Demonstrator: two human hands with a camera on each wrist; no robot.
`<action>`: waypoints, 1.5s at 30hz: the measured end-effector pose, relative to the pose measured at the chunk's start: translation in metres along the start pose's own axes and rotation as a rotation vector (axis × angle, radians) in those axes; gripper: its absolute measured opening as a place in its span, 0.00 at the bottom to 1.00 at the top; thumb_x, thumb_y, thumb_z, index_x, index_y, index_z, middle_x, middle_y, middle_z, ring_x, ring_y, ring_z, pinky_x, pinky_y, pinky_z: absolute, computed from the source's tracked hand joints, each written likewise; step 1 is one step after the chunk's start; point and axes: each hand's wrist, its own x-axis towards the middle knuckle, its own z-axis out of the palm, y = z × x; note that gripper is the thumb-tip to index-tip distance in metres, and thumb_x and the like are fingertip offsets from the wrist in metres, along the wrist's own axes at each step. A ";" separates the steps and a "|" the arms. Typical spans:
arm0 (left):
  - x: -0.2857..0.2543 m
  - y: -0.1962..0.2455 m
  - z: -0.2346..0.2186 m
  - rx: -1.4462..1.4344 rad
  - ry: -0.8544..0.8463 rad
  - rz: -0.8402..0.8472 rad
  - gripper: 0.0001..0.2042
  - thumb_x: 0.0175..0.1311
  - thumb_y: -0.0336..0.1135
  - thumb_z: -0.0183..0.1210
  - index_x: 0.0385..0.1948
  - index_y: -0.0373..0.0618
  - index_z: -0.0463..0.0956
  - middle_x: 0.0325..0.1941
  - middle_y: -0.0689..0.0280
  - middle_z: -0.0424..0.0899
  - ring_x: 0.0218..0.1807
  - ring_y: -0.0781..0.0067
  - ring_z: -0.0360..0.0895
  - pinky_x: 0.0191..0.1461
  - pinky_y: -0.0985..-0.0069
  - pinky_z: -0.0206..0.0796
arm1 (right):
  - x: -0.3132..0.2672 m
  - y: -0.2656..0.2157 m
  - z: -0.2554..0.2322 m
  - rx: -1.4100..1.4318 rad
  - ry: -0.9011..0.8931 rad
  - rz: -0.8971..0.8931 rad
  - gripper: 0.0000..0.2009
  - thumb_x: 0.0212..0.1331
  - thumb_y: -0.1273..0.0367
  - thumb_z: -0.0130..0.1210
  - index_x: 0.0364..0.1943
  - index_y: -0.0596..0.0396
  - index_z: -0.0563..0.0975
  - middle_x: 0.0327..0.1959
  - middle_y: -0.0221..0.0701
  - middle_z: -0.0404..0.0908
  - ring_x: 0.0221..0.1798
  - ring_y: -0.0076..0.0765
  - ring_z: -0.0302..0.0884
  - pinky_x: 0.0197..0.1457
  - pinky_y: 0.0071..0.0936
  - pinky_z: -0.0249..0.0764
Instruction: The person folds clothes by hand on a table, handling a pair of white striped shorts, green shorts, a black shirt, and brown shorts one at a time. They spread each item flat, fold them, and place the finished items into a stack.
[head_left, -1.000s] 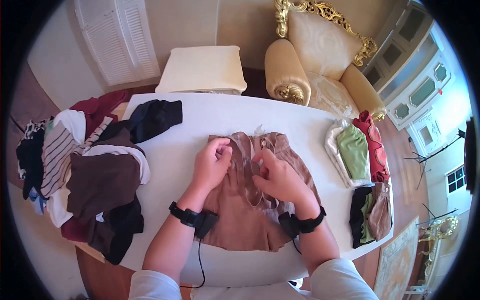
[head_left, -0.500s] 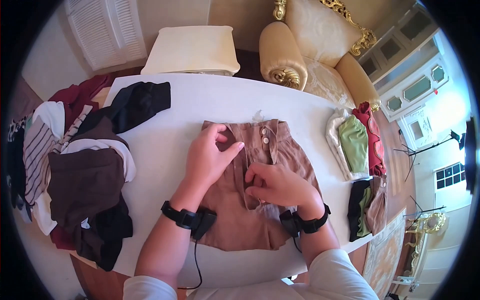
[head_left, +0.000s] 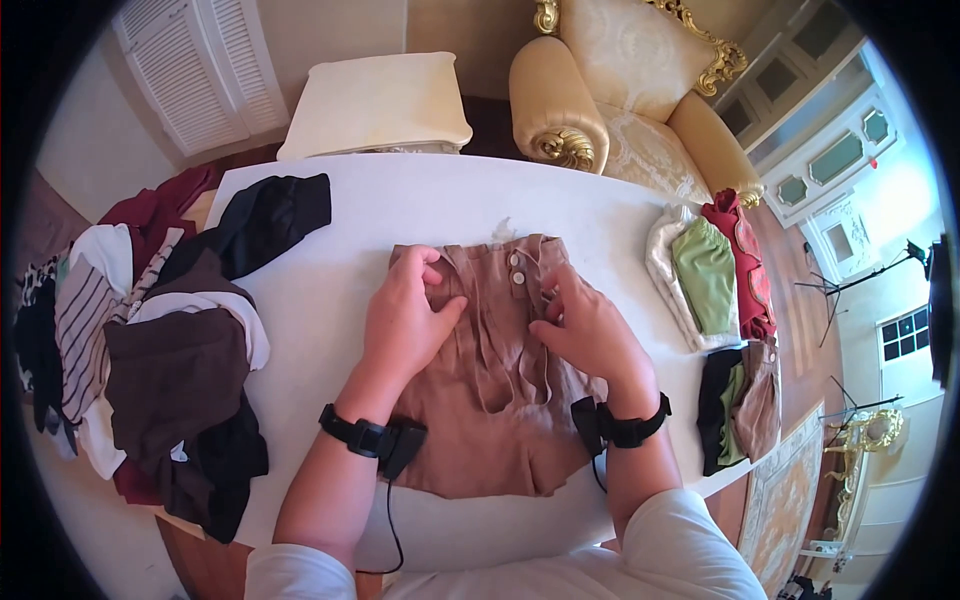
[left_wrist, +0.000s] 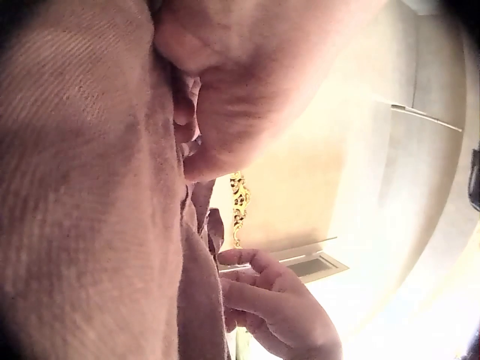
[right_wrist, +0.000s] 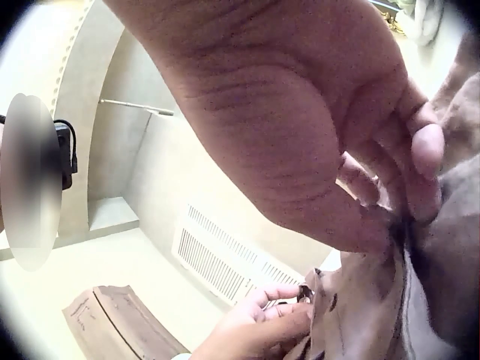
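Observation:
Brown shorts [head_left: 465, 440] lie on the white table, waistband away from me, with two pale buttons [head_left: 517, 270] at the front. A loop of matching fabric tie [head_left: 495, 400] hangs down their middle. My left hand [head_left: 405, 315] grips the left side of the waistband, fingers curled at the cloth and thumb apart from the index finger. At the right side of the waistband, my right hand [head_left: 598, 335] pinches a fold of the brown cloth between thumb and fingers, seen close in the right wrist view.
A heap of mixed clothes [head_left: 180, 370] covers the table's left end. On the right lie green shorts [head_left: 707, 285], a red garment [head_left: 740, 250] and a small folded stack [head_left: 735, 410]. Beyond the table stand a cream side table [head_left: 375, 105] and a gold armchair [head_left: 560, 105].
My right hand has moved from the middle of the shorts, at the tie, out to the right side of the waistband. The left hand stays at the left side. The tie loop now hangs free.

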 end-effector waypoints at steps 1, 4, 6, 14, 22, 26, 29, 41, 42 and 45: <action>0.000 0.002 -0.001 -0.007 -0.005 0.010 0.29 0.54 0.30 0.75 0.60 0.50 0.74 0.44 0.64 0.83 0.28 0.70 0.76 0.37 0.70 0.73 | 0.000 -0.001 0.000 0.050 -0.019 -0.007 0.20 0.56 0.72 0.67 0.52 0.56 0.74 0.32 0.38 0.84 0.36 0.43 0.84 0.42 0.38 0.78; 0.001 0.006 -0.005 -0.031 -0.044 0.037 0.29 0.57 0.28 0.73 0.62 0.52 0.74 0.43 0.65 0.82 0.27 0.73 0.74 0.36 0.72 0.72 | 0.001 -0.010 -0.005 0.203 -0.053 -0.043 0.21 0.57 0.73 0.65 0.54 0.56 0.74 0.31 0.37 0.84 0.36 0.43 0.84 0.43 0.38 0.78; 0.000 0.005 -0.006 -0.044 -0.081 0.034 0.28 0.58 0.27 0.71 0.62 0.54 0.74 0.42 0.65 0.81 0.29 0.70 0.76 0.37 0.71 0.73 | 0.000 -0.018 -0.005 0.308 -0.064 -0.082 0.20 0.57 0.74 0.65 0.54 0.56 0.74 0.30 0.36 0.84 0.35 0.43 0.84 0.43 0.37 0.78; 0.002 0.013 -0.006 -0.129 -0.150 0.182 0.10 0.65 0.28 0.67 0.47 0.47 0.82 0.39 0.67 0.79 0.31 0.75 0.78 0.36 0.76 0.73 | -0.006 -0.004 -0.008 0.133 -0.175 -0.128 0.16 0.58 0.70 0.65 0.49 0.59 0.77 0.35 0.42 0.87 0.41 0.53 0.86 0.45 0.44 0.79; -0.041 0.056 -0.014 0.115 -0.514 0.241 0.16 0.59 0.37 0.72 0.46 0.43 0.81 0.45 0.59 0.79 0.46 0.57 0.82 0.51 0.64 0.76 | -0.013 -0.007 -0.015 -0.022 -0.185 -0.174 0.18 0.57 0.68 0.66 0.51 0.59 0.80 0.38 0.42 0.88 0.45 0.52 0.87 0.49 0.43 0.80; -0.058 0.051 -0.021 0.097 -0.510 0.211 0.13 0.58 0.30 0.69 0.45 0.44 0.81 0.47 0.59 0.79 0.52 0.57 0.81 0.56 0.63 0.74 | -0.014 -0.002 -0.012 -0.052 -0.189 -0.180 0.20 0.55 0.66 0.68 0.51 0.59 0.80 0.39 0.43 0.87 0.46 0.51 0.86 0.50 0.43 0.80; -0.066 0.043 -0.031 0.068 -0.527 0.237 0.12 0.58 0.26 0.66 0.45 0.45 0.81 0.49 0.60 0.78 0.56 0.57 0.79 0.60 0.64 0.72 | -0.014 -0.008 -0.012 -0.052 -0.223 -0.175 0.21 0.55 0.65 0.70 0.51 0.59 0.80 0.41 0.42 0.87 0.46 0.50 0.86 0.50 0.42 0.80; -0.076 0.017 -0.038 -0.152 -0.521 0.313 0.10 0.59 0.26 0.65 0.43 0.45 0.84 0.55 0.62 0.79 0.61 0.56 0.76 0.64 0.64 0.70 | -0.026 -0.032 -0.021 0.041 -0.407 -0.269 0.18 0.57 0.69 0.71 0.51 0.57 0.83 0.45 0.38 0.86 0.46 0.42 0.85 0.52 0.37 0.80; -0.076 0.017 -0.036 -0.144 -0.517 0.310 0.10 0.59 0.27 0.65 0.42 0.45 0.84 0.54 0.61 0.80 0.60 0.56 0.76 0.64 0.63 0.70 | -0.032 -0.030 -0.017 0.068 -0.406 -0.267 0.18 0.57 0.70 0.71 0.52 0.57 0.83 0.44 0.38 0.86 0.47 0.42 0.85 0.53 0.36 0.80; -0.077 0.013 -0.031 -0.130 -0.466 0.351 0.09 0.58 0.27 0.65 0.40 0.44 0.85 0.52 0.61 0.81 0.58 0.56 0.78 0.63 0.63 0.71 | -0.048 -0.035 -0.013 -0.002 -0.366 -0.255 0.19 0.57 0.73 0.69 0.54 0.58 0.81 0.48 0.40 0.86 0.53 0.44 0.86 0.56 0.36 0.80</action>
